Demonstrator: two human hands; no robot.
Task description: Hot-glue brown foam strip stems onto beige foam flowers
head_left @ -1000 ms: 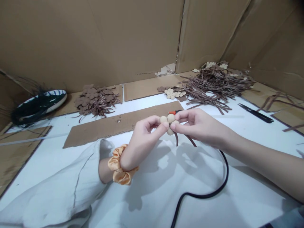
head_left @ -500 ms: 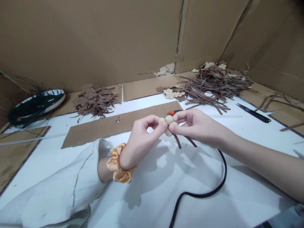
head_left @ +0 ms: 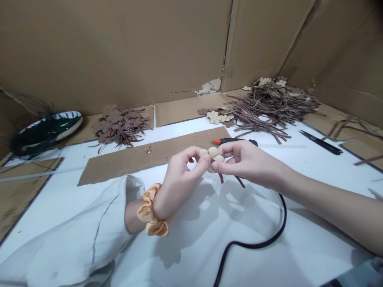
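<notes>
Between my two hands, above the white table, is a beige flower cutout point(head_left: 212, 152) with rounded petals. My left hand point(head_left: 185, 169) pinches its left side between thumb and forefinger. On the other side, my right hand point(head_left: 243, 159) grips a petal in its fingertips. A dark brown strip point(head_left: 239, 182) hangs down below the flower under my right hand; a second end shows beside it. How the strip joins the flower is hidden by my fingers. Just behind my right hand lies a black tool with an orange tip point(head_left: 229, 140).
A cardboard strip point(head_left: 119, 165) lies across the table. Brown flower cutouts point(head_left: 115, 121) are heaped at back left, near a plate of dark threads point(head_left: 70, 124). Many brown strips point(head_left: 266, 105) pile at back right, beside black tweezers point(head_left: 321, 142). A black cable point(head_left: 254, 245) curves in front.
My hands have stayed nearly in place, both still on the flower. The flower has tilted slightly, the hanging strip ends have shifted a little left, and more of the orange-tipped tool shows.
</notes>
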